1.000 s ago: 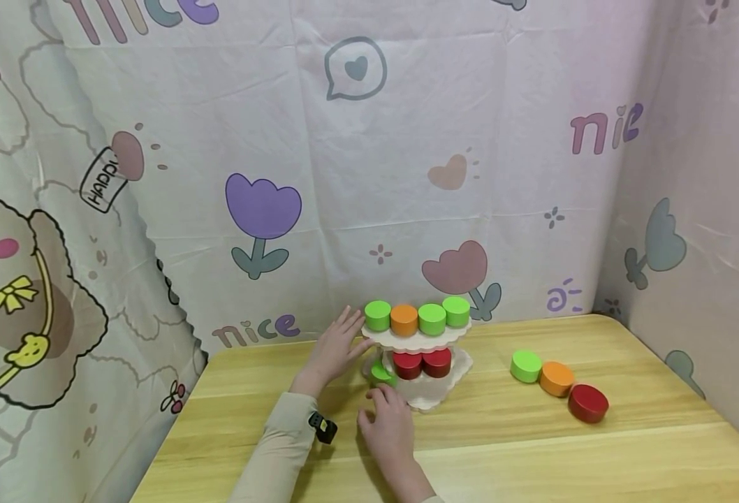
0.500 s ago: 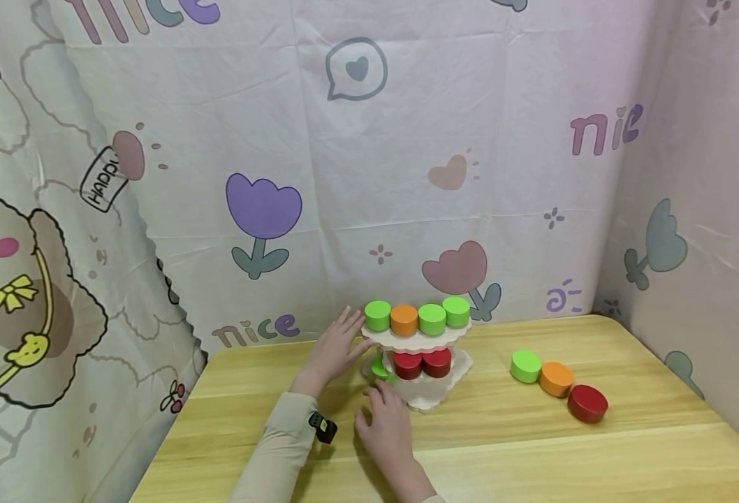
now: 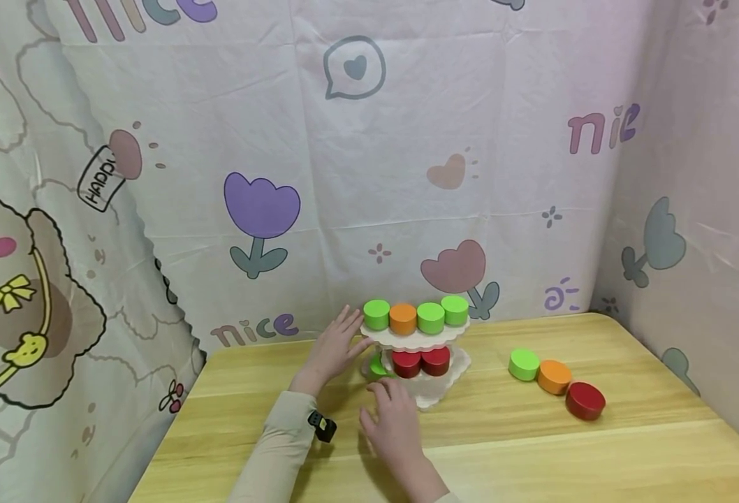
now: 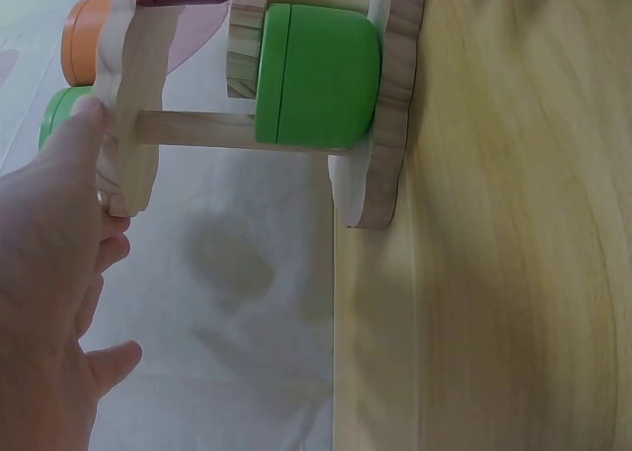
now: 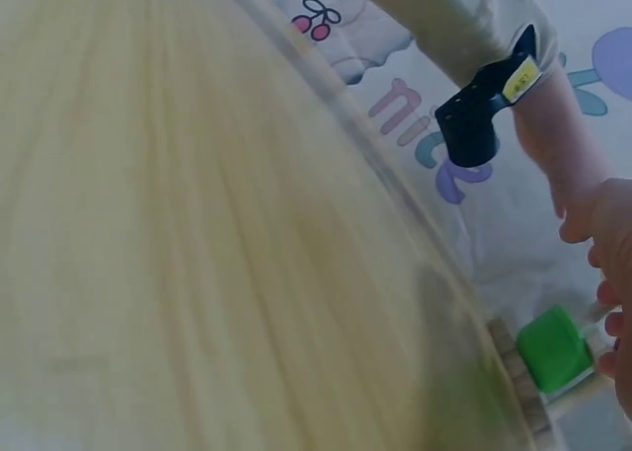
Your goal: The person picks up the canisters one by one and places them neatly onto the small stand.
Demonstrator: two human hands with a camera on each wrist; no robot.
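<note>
A two-tier wooden dessert stand with scalloped edges stands on the table. My left hand touches the left edge of its upper tier, fingers fairly straight; the left wrist view shows a fingertip beside a green block there. On the lower tier a round green block stands near the left side, beside two round red blocks. My right hand is in front of that green block with fingers loosely bent; nothing is visible in its grasp. Three green blocks and an orange block line the upper tier.
To the right on the wooden table lie a green block, an orange block and a red block in a slanting row. A printed curtain hangs close behind the table and along both sides.
The green block on the lower tier has shifted a little inward and back. My right hand followed it, then drew slightly to the right. The left hand stays at the upper tier.
</note>
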